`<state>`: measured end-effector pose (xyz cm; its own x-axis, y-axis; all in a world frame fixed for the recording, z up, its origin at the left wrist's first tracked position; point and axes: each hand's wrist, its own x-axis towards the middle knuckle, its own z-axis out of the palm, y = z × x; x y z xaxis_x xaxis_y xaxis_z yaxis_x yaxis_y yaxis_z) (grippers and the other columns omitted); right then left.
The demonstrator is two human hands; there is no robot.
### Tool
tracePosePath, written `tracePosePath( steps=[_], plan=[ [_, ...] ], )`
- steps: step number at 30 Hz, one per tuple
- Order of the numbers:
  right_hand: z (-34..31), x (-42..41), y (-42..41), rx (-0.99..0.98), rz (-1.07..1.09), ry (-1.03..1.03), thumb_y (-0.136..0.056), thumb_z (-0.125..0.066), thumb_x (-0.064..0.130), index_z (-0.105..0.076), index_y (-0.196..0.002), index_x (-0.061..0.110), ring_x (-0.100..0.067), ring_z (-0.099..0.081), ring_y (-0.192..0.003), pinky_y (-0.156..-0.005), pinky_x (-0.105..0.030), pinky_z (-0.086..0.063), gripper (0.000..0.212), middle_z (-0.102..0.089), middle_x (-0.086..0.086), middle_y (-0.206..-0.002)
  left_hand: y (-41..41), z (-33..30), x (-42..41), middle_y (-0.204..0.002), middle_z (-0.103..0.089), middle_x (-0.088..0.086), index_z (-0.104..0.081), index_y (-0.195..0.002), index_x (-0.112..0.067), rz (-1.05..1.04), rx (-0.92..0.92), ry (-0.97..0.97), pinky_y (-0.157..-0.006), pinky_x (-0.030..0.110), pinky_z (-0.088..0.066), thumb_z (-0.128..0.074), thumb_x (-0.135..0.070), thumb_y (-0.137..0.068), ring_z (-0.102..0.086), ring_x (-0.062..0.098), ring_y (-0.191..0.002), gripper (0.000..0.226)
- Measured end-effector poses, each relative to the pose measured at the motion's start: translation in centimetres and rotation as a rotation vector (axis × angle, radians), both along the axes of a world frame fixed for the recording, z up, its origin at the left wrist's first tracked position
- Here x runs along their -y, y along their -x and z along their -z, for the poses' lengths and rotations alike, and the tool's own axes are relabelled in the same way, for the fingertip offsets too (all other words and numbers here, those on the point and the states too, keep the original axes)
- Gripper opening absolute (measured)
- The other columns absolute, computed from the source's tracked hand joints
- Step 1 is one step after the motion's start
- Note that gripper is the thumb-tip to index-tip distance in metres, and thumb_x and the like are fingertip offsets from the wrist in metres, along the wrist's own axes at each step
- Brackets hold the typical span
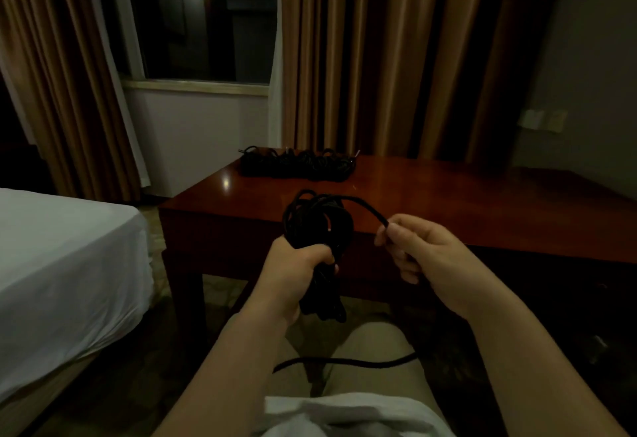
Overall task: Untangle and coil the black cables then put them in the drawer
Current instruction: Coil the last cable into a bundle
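I am gripping a half-wound coil of black cable (pixel 319 226) in my left hand (pixel 296 274) at the centre of the frame, fingers curled tight round its waist, while my right hand (pixel 424 257) is pinching the free strand just right of it. The loose tail (pixel 344 362) is trailing across my lap at lower centre, so I am judging each new loop should match the others in size and lie flat without twist. More black cables (pixel 298 162) are waiting on the wooden table (pixel 448 202) at upper centre; no drawer is showing.
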<state>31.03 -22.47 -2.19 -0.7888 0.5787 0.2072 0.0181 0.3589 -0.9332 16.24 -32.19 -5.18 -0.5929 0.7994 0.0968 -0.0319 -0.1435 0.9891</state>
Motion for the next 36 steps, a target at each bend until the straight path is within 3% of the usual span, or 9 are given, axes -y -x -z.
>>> tracePosePath(
  steps=[5,10,14,19,24,27,30,33,36],
  plan=[
    [-1.0,0.3,1.7,0.116,0.009,-0.298,-0.08,-0.071,0.025,-0.024,-0.139,0.046,0.004,-0.049,-0.108,-0.076,-0.011,-0.046,0.078,-0.047,0.021,-0.119,-0.8,0.3,0.2,-0.092,-0.064,0.019,-0.067,-0.091,-0.011,0.135,-0.127,0.072,-0.074,0.039,-0.05,-0.059,0.005,-0.078,-0.062,0.032,-0.085,0.022],
    [-0.1,0.3,3.1,-0.085,0.027,0.032,-0.09,-0.051,-0.003,-0.057,-0.103,0.034,-0.017,-0.059,-0.104,-0.084,-0.03,-0.055,0.039,-0.058,0.002,-0.109,-1.1,0.6,0.0,-0.107,-0.066,0.013,-0.064,-0.11,-0.016,0.276,-0.064,0.079,-0.084,0.038,-0.05,-0.07,-0.015,-0.064,-0.064,0.029,-0.099,0.047],
    [1.1,0.0,3.7,-0.061,0.161,-0.079,-0.093,-0.047,0.002,-0.057,-0.115,0.019,-0.016,-0.059,-0.105,-0.087,-0.03,-0.053,0.029,-0.061,0.0,-0.108,-1.1,1.4,0.3,-0.117,-0.064,-0.004,-0.053,-0.125,-0.025,0.286,-0.127,0.159,-0.083,0.024,-0.051,-0.083,-0.031,-0.067,-0.062,0.01,-0.105,0.065],
    [1.3,0.0,3.5,-0.054,0.209,-0.111,-0.094,-0.048,0.006,-0.055,-0.113,0.021,-0.012,-0.059,-0.102,-0.08,-0.022,-0.052,0.026,-0.06,0.003,-0.105,-1.3,1.9,0.0,-0.075,-0.058,-0.003,-0.057,-0.091,-0.016,0.276,-0.197,0.228,-0.061,0.025,-0.045,-0.071,0.0,-0.073,-0.057,0.01,-0.067,0.028],
    [-1.7,-1.1,-0.3,0.469,0.096,-0.41,-0.086,-0.062,0.036,-0.057,-0.108,0.028,0.001,-0.053,-0.087,-0.065,-0.012,-0.041,0.024,-0.055,0.014,-0.097,1.2,2.3,-0.1,-0.067,-0.05,-0.003,-0.046,-0.068,-0.016,0.146,-0.767,0.462,-0.053,0.024,-0.034,-0.065,-0.006,-0.074,-0.048,0.012,-0.06,0.022],
    [-4.6,-0.9,-1.6,0.415,0.079,-0.539,-0.085,-0.062,0.035,-0.069,-0.076,0.025,-0.02,-0.057,-0.063,-0.06,-0.028,-0.044,0.015,-0.063,-0.007,-0.073,1.3,2.3,0.7,-0.074,-0.054,-0.007,-0.046,-0.073,-0.029,0.254,-1.028,0.532,-0.052,0.023,-0.038,-0.062,-0.008,-0.075,-0.054,0.009,-0.068,0.027],
    [-4.8,-1.6,-0.6,0.213,0.062,-0.4,-0.083,-0.063,0.025,-0.066,-0.066,0.021,-0.014,-0.049,-0.051,-0.057,-0.027,-0.04,0.018,-0.054,-0.006,-0.058,-0.6,1.3,1.6,-0.079,-0.059,-0.007,-0.05,-0.081,-0.037,0.476,-1.104,0.425,-0.058,0.029,-0.047,-0.066,-0.006,-0.074,-0.056,0.009,-0.068,0.036],
    [-3.3,-2.7,0.5,0.023,0.013,-0.033,-0.08,-0.059,0.022,-0.059,-0.063,0.015,-0.006,-0.041,-0.043,-0.047,-0.019,-0.033,0.018,-0.047,0.004,-0.05,-1.6,-0.6,2.3,-0.08,-0.06,-0.007,-0.054,-0.092,-0.032,0.466,-0.915,0.209,-0.054,0.023,-0.046,-0.07,-0.001,-0.071,-0.058,0.005,-0.065,0.04],
    [-0.3,-1.9,1.5,-0.029,0.056,0.183,-0.092,-0.046,0.005,-0.06,-0.071,0.011,-0.015,-0.056,-0.057,-0.058,-0.03,-0.041,0.026,-0.059,-0.003,-0.061,-1.5,-1.3,2.2,-0.078,-0.056,-0.005,-0.044,-0.099,-0.028,0.354,-0.714,0.139,-0.05,0.02,-0.041,-0.072,-0.003,-0.072,-0.055,0.003,-0.057,0.047]
  ],
)
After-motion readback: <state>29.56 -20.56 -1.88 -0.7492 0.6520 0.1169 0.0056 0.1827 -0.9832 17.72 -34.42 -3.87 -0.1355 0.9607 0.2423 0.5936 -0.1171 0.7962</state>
